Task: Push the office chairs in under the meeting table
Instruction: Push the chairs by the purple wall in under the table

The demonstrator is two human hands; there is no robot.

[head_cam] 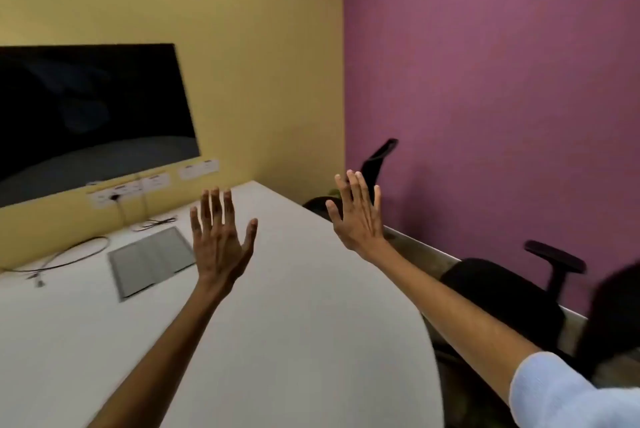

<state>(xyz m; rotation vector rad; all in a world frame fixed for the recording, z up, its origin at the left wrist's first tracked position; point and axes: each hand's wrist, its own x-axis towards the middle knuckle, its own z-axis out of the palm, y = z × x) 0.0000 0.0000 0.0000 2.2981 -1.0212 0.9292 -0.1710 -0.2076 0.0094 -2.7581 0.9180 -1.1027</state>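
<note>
A white meeting table (304, 306) fills the lower left and runs up to the yellow wall. My left hand (220, 237) is raised above the tabletop, fingers spread, holding nothing. My right hand (358, 213) is raised over the table's right edge, also spread and empty. A black office chair (505, 299) with an armrest stands to the right of the table, beside the purple wall, its seat near the table edge. A second black chair (379, 159) stands farther back in the corner, partly hidden behind my right hand.
A dark screen (90, 116) hangs on the yellow wall above a row of sockets (152, 181). Cables (69, 258) and a grey flap panel (152, 259) lie on the table near the wall. The purple wall (502, 81) closes the narrow gap on the right.
</note>
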